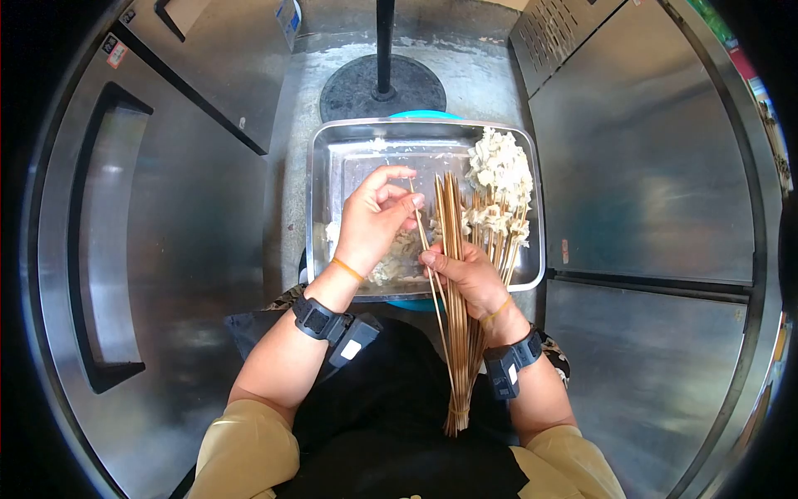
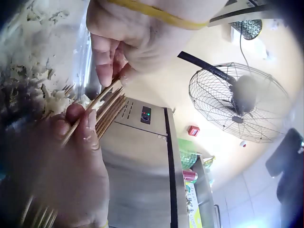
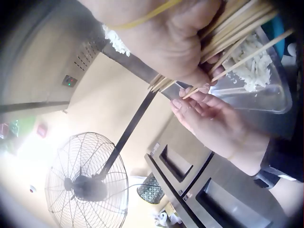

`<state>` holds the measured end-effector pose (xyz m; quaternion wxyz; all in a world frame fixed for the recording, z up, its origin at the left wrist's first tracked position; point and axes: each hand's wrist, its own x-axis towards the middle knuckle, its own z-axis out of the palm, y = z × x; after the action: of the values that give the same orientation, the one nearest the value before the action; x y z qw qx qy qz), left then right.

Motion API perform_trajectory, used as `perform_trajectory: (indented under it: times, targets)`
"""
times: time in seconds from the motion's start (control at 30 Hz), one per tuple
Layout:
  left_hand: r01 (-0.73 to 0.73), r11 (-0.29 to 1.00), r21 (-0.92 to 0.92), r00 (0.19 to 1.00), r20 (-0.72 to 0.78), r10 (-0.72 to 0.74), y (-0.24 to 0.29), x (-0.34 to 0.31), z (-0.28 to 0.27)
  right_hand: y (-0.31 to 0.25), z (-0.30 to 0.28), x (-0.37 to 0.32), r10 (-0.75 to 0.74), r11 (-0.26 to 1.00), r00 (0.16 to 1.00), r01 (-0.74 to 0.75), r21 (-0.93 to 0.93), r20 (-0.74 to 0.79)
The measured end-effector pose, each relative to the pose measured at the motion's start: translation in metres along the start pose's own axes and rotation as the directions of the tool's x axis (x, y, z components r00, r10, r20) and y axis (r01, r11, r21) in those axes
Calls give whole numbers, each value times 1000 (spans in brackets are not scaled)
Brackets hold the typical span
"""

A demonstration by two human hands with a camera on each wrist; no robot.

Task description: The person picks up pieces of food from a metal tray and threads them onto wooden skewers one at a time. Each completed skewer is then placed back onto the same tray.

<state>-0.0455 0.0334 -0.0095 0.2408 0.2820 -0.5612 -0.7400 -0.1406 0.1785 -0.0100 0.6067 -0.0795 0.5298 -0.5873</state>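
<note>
My left hand (image 1: pixel 378 218) pinches the upper end of a single bamboo skewer (image 1: pixel 438 303) between thumb and fingertips. Lower down, that same skewer passes under the thumb of my right hand (image 1: pixel 470 279), which grips a thick bundle of bamboo skewers (image 1: pixel 455 341). The bundle stands tilted over the tray, its bottom ends near my lap. In the right wrist view, the left hand's fingertips (image 3: pixel 178 104) are at the skewer's end, close below the right hand. Skewers threaded with pale, ruffled food pieces (image 1: pixel 490 220) lie just beyond the right hand.
A steel tray (image 1: pixel 320 141) lies before me, with a heap of pale food (image 1: pixel 501 166) at its far right and scraps at its near left. Steel cabinets (image 1: pixel 199 274) stand on both sides. Behind the tray is a black pole (image 1: pixel 385 41) on a round base (image 1: pixel 345 87).
</note>
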Motion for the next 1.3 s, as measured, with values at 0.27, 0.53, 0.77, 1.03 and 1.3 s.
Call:
perform_trajectory:
  times: [0.27,0.53,0.77,1.03,1.3]
  targets:
    - [105,988,-113,994,-22,-108,0,-3,5,0,-2,0,-25,999,1000,25,25,-4]
    - [88,996,-16,995,43,-88,0,-6,1,-5,-2,-1,-25,1000,1000,25,-4,14]
    - [20,252,967,986,-61,153,25,-12,-62,-5,-4,-2,-11,998,1000,11,-59,1]
    - [13,-127,992,999,-18,-44,-11,-21,-66,0,-2,1,-31,999,1000,31,-40,4]
    - [-31,-230,973,997,13,-83,-20,-22,-63,0,-1,-1,-25,1000,1000,25,6,5]
